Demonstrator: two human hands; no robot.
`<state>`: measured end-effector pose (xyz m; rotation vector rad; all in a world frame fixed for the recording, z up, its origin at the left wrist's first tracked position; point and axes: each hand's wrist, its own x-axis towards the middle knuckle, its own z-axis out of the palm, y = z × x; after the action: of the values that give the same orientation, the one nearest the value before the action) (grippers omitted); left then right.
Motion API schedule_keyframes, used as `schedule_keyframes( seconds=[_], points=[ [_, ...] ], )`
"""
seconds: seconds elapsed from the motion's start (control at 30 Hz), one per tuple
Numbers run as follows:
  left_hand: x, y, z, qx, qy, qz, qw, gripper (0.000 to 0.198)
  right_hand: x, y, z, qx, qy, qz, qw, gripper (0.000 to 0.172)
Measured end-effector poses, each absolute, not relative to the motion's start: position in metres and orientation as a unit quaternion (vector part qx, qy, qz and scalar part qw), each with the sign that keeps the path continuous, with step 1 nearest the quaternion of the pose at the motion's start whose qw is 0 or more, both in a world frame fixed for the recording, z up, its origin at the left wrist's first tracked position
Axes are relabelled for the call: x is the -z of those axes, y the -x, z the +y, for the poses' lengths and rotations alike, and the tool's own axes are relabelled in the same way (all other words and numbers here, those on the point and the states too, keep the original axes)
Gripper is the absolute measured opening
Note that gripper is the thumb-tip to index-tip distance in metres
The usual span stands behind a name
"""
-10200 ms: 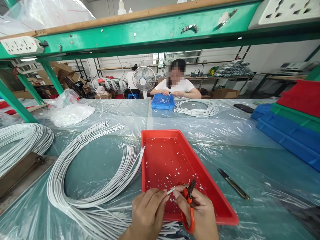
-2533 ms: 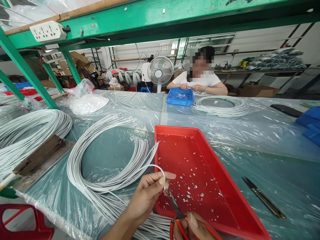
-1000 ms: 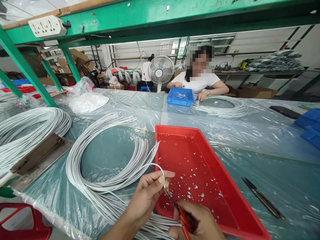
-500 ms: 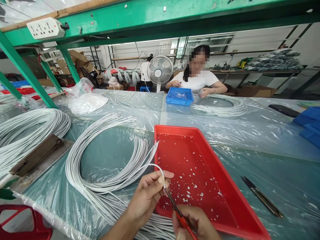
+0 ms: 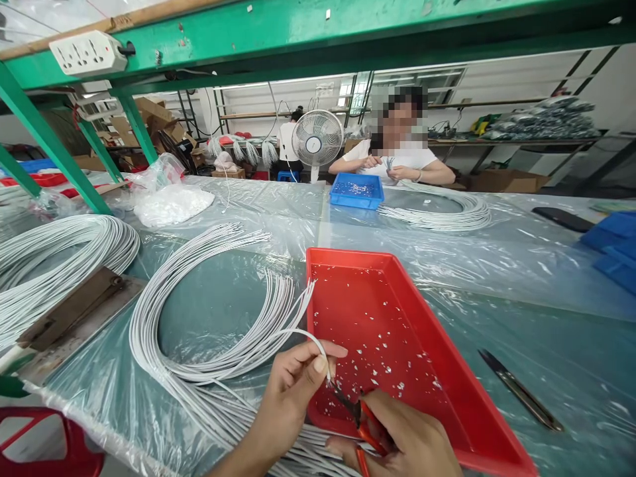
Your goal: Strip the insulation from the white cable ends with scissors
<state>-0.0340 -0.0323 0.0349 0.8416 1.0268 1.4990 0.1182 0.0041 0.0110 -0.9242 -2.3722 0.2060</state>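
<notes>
My left hand [image 5: 293,387] pinches one white cable [image 5: 305,332] near its end, over the left edge of a red tray [image 5: 422,384]. Red-handled cutters [image 5: 365,424] are in my right hand [image 5: 407,437], their handles spread and their dark tips at the cable's end. Small white scraps lie scattered in the tray. Left of my hands, a large coil of white cables [image 5: 149,318] rests on the plastic-covered table.
A metal tool [image 5: 521,391] lies right of the tray. Another cable coil [image 5: 114,238] and a brown metal piece [image 5: 74,311] are at the left. Across the table, a person [image 5: 397,156] works beside a blue tray [image 5: 356,199]. A green beam [image 5: 298,40] crosses above.
My right hand has shifted right and opened the cutters' handles wider. The left hand keeps its pinch on the cable. The person opposite has raised both hands closer together.
</notes>
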Motion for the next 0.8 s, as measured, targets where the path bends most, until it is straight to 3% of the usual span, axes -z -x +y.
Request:
schedule_keyframes(
  seconds=[0.43,0.8],
  points=[
    [-0.031,0.034,-0.031,-0.627,-0.355,0.430,0.544,0.026,-0.010,-0.127,0.016,-0.008,0.283,-0.904,0.321,0.029],
    [-0.037,0.034,-0.031,-0.619,-0.355,0.400,0.574,0.024,-0.017,-0.130,0.019,0.037,0.275,-0.901,0.335,0.029]
  ],
)
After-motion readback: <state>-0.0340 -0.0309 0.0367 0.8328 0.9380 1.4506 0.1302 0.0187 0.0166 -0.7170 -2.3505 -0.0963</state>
